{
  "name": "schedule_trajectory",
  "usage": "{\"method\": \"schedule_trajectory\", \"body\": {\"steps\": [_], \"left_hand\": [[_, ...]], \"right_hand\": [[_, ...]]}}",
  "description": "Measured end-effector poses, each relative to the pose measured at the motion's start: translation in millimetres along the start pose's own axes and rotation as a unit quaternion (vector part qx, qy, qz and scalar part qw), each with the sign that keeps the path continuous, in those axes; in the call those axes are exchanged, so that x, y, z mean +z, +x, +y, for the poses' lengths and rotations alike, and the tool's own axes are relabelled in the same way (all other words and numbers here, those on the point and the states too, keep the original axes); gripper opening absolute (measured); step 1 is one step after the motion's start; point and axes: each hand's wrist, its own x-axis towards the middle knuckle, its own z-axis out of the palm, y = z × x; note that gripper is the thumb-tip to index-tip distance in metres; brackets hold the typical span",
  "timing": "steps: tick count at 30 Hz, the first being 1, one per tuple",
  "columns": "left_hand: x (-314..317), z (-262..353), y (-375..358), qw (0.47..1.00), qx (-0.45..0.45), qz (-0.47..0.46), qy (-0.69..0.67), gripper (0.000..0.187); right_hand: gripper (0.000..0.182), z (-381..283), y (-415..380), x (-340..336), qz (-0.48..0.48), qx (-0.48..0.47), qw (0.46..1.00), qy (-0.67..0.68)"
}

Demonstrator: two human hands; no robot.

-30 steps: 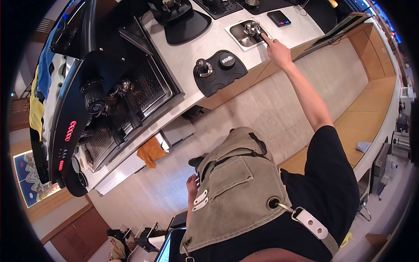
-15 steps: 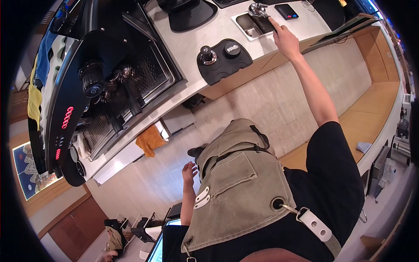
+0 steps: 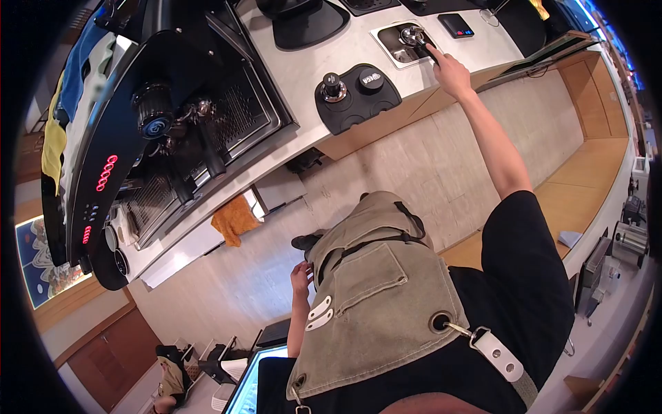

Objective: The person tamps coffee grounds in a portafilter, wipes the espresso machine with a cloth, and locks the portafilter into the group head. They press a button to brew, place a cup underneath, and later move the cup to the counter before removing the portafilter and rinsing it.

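My right hand (image 3: 453, 76) is closed round the black handle of a portafilter (image 3: 412, 34). The portafilter's metal head overlaps the right part of a steel box set into the counter (image 3: 394, 51). To the right of that box lies a black scale (image 3: 456, 26) with lit digits. My left hand (image 3: 301, 278) hangs low beside my apron (image 3: 376, 290), its fingers loosely apart and nothing in them. Nearer on the counter, a tamper (image 3: 333, 88) stands on a black tamping mat (image 3: 358, 103), beside a round black tool (image 3: 371, 79).
A black espresso machine (image 3: 103, 179) with red lights fills the left side, another portafilter handle (image 3: 210, 152) jutting out from it. An orange cloth (image 3: 235, 219) hangs at the counter front. Lower left, a person (image 3: 169, 383) is partly visible.
The portafilter in my right hand has come down and nearer, from the far edge of the steel box to over its opening. My left hand has drawn slightly closer to the apron.
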Motion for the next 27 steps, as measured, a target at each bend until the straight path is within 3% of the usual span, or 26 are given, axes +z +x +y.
{"method": "schedule_trajectory", "body": {"steps": [3, 4, 6, 8, 9, 11, 12, 13, 14, 17, 20, 21, 23, 25, 27], "left_hand": [[4, 11, -8, 0.998, -0.024, 0.026, -0.057, 0.034], [5, 9, -7, 0.999, -0.025, 0.017, -0.042, 0.035], [1, 7, -4, 1.000, -0.026, 0.001, -0.011, 0.037], [1, 4, 9, 0.999, -0.005, 0.018, -0.029, 0.036], [-1, 4, 11, 0.998, 0.019, 0.044, -0.043, 0.033], [-13, 1, 33, 0.986, 0.107, 0.109, -0.072, 0.034], [-18, 29, 21, 0.974, 0.134, 0.154, -0.103, 0.037], [-22, 73, -8, 0.946, 0.201, 0.199, -0.158, 0.032], [-47, 85, 1, 0.927, 0.252, 0.226, -0.163, 0.032], [-123, 180, -46, 0.861, 0.367, 0.299, -0.186, 0.030], [-209, 257, -82, 0.818, 0.407, 0.349, -0.210, 0.030], [-241, 272, -81, 0.809, 0.404, 0.370, -0.213, 0.032], [-303, 301, -75, 0.815, 0.376, 0.378, -0.228, 0.035], [-357, 325, -55, 0.851, 0.339, 0.328, -0.230, 0.048], [-397, 344, -22, 0.883, 0.302, 0.293, -0.208, 0.055]], "right_hand": [[0.062, -3, -9, -7, 0.039, 0.012, 0.955, 0.293], [0.061, -8, -12, -15, 0.000, 0.062, 0.893, 0.446], [0.058, -18, -21, -30, -0.080, 0.159, 0.685, 0.707], [0.056, -25, -31, -27, -0.071, 0.163, 0.590, 0.788], [0.055, -30, -38, -28, -0.056, 0.192, 0.567, 0.799], [0.033, -36, -35, -15, -0.038, 0.203, 0.497, 0.843], [0.021, -34, -32, -4, -0.016, 0.215, 0.508, 0.834], [0.012, -26, -27, 11, -0.025, 0.203, 0.463, 0.863], [0.006, -24, -21, 20, -0.034, 0.175, 0.453, 0.874], [0.014, -12, -1, 41, -0.109, 0.082, 0.331, 0.934], [0.021, -23, 17, 26, -0.153, 0.090, 0.293, 0.939], [0.021, -28, 20, 23, -0.138, 0.087, 0.310, 0.937], [0.019, -48, 24, 10, -0.135, 0.093, 0.325, 0.931], [0.017, -64, 30, -1, -0.130, 0.109, 0.317, 0.933], [0.017, -81, 29, -8, -0.104, 0.111, 0.374, 0.915]]}}
